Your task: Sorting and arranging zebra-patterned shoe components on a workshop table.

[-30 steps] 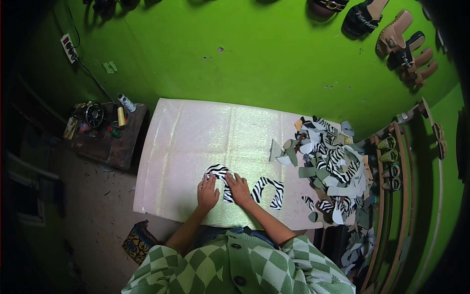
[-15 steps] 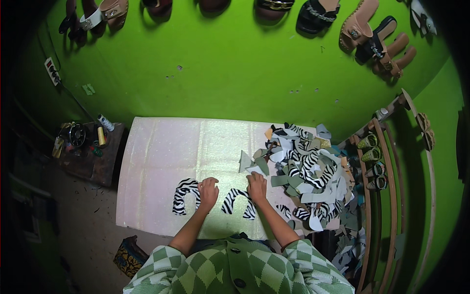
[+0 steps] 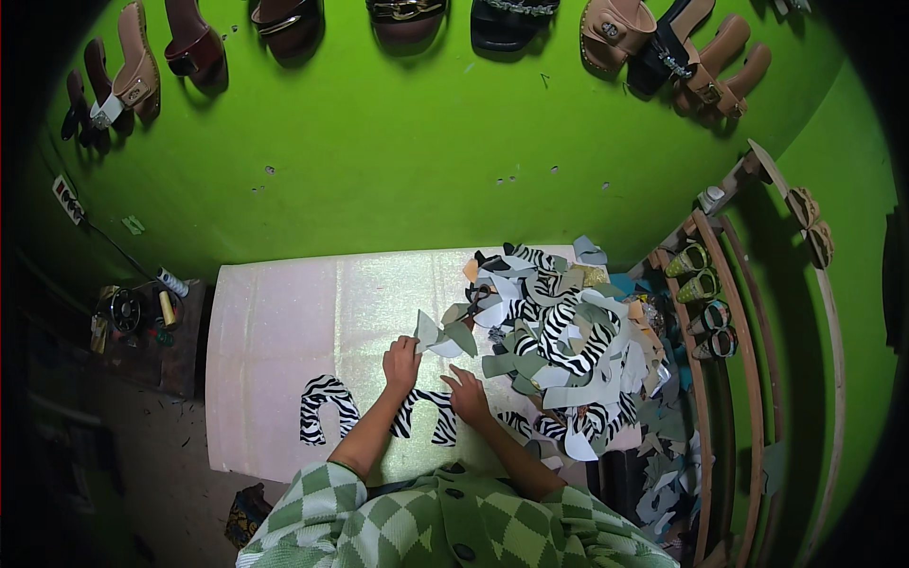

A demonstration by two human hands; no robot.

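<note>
On a white table, both hands lie flat with fingers spread, gripping nothing. The left hand and right hand press on a zebra-striped arch-shaped piece near the table's near edge. A second zebra-striped piece lies apart to the left. Just right of the hands, a heap of striped and grey offcuts crowds the table's right end. Sandals hang on the far green wall
</note>
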